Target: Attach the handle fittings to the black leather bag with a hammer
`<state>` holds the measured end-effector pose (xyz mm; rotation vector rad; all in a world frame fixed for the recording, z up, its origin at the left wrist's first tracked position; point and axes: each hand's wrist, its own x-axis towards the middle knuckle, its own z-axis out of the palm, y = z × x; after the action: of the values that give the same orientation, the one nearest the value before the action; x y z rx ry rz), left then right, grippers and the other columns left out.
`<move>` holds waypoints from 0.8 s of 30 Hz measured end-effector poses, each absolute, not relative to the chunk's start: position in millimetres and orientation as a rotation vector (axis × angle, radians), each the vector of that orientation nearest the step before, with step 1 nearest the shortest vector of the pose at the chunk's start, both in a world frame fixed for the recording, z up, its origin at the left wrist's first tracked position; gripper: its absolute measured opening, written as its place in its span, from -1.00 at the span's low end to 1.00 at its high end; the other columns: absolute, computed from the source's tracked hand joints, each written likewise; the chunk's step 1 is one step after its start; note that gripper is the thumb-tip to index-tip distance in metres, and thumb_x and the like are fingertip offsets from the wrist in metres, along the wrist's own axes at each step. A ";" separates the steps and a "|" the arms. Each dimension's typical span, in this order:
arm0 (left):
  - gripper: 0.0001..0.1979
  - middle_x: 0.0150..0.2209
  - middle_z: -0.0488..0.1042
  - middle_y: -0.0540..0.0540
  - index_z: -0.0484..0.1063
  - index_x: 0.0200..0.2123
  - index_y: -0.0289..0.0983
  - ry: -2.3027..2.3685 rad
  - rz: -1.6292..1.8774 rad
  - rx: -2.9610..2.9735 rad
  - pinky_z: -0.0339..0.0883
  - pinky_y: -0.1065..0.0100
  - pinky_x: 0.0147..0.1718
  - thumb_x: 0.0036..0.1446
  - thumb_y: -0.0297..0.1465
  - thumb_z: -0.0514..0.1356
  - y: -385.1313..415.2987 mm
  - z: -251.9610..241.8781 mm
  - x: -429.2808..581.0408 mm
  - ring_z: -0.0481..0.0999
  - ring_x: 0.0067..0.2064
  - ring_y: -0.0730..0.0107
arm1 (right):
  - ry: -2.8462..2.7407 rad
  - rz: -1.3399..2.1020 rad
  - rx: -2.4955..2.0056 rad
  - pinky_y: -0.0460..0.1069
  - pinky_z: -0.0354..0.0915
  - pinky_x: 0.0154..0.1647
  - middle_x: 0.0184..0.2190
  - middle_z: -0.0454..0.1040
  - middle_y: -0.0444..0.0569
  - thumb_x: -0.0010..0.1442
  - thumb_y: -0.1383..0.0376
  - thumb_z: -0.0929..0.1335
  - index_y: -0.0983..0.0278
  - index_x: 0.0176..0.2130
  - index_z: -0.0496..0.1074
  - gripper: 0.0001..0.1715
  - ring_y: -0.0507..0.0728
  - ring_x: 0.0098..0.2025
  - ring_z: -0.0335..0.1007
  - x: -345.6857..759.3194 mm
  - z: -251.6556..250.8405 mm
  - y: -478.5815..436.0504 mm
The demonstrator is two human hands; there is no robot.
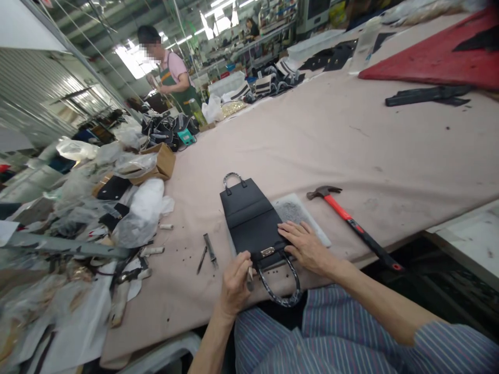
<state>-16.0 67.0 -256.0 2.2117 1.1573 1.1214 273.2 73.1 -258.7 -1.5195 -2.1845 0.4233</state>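
A black leather handbag panel [255, 218] lies flat with a patterned handle at each end and a gold-coloured clasp plate [267, 252] near its front end. Beneath its right part sits a pale slab [298, 213] with a grey, worn top. My left hand [236, 278] is closed around a short grey rod-shaped tool [250, 279] at the panel's front left corner; the tool's upper end is hidden by the fingers. Stretched out and flat, my right hand [302, 244] presses on the panel's right edge. A claw hammer [351, 221] with a red and black handle rests to the right.
Two slim tools [209, 249] lie left of the panel. Plastic bags [142, 213], scraps and a cardboard box [166, 161] crowd the left side. A red sheet [436, 57] and black strips [427, 96] lie at the far right. Another person [177, 78] stands beyond the table.
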 end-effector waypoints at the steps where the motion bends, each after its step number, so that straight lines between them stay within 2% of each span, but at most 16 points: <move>1: -0.83 -0.04 0.65 -0.20 0.56 -0.13 -0.21 1.257 1.164 2.117 0.56 0.13 0.06 0.26 -0.44 0.19 66.8 -256.3 -16.0 0.65 0.02 0.15 | -2.201 0.465 -1.512 0.46 0.01 0.40 0.37 0.25 0.11 0.31 0.38 0.26 0.25 0.32 0.32 -0.39 0.34 0.43 0.08 276.8 -258.1 74.2; 3: -0.83 -0.13 0.68 -0.18 0.56 -0.14 -0.23 1.479 1.248 1.866 0.59 0.14 -0.02 0.31 -0.39 0.17 68.6 -254.4 -15.9 0.68 -0.07 0.16 | -2.234 0.549 -1.495 0.46 -0.01 0.41 0.40 0.22 0.07 0.25 0.42 0.28 0.22 0.33 0.29 -0.32 0.34 0.45 0.04 282.8 -256.5 76.3; 5: -0.82 -0.15 0.68 -0.17 0.57 -0.15 -0.24 1.538 1.257 1.766 0.59 0.15 -0.03 0.32 -0.35 0.17 73.0 -249.8 -16.2 0.68 -0.08 0.16 | -2.247 0.600 -1.485 0.46 -0.03 0.42 0.41 0.21 0.03 0.20 0.45 0.30 0.19 0.33 0.29 -0.27 0.34 0.46 0.01 285.5 -255.5 77.4; 9: -0.84 -0.06 0.66 -0.19 0.60 -0.18 -0.22 1.212 1.035 1.912 0.59 0.15 -0.01 0.25 -0.29 0.26 85.5 -242.7 -19.4 0.65 0.03 0.12 | -2.246 0.592 -1.494 0.46 -0.07 0.42 0.40 0.22 0.01 0.17 0.47 0.32 0.16 0.32 0.30 -0.24 0.33 0.46 0.00 284.1 -256.1 76.6; 14: -0.61 -0.24 0.67 -0.20 0.55 -0.15 -0.32 1.508 1.303 1.305 0.63 0.17 -0.20 0.29 -0.09 0.22 94.2 -251.1 -31.4 0.70 -0.21 0.15 | -2.224 0.592 -1.500 0.46 -0.08 0.43 0.40 0.21 0.00 0.17 0.48 0.31 0.18 0.32 0.30 -0.25 0.33 0.46 0.00 282.9 -256.4 75.2; 19: -0.64 -0.07 0.66 -0.21 0.61 -0.10 -0.29 1.575 1.232 1.447 0.54 0.18 0.03 0.22 -0.13 0.32 81.7 -235.7 -23.5 0.65 -0.02 0.14 | -2.188 0.648 -1.481 0.45 -0.14 0.45 0.40 0.22 0.00 0.16 0.46 0.32 0.16 0.33 0.28 -0.22 0.31 0.47 -0.04 285.3 -256.4 75.0; 24: -0.75 -0.08 0.67 -0.19 0.62 -0.14 -0.27 1.332 1.216 1.533 0.53 0.12 0.07 0.24 -0.22 0.31 84.3 -220.7 38.6 0.65 -0.02 0.14 | -2.097 0.591 -1.425 0.42 -0.12 0.45 0.41 0.18 0.11 0.17 0.45 0.32 0.21 0.39 0.18 -0.16 0.27 0.47 -0.02 287.2 -258.9 69.8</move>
<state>38.6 84.3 -220.7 1.5328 1.3317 1.2159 287.2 69.8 -258.9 -1.4247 -2.0966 0.5913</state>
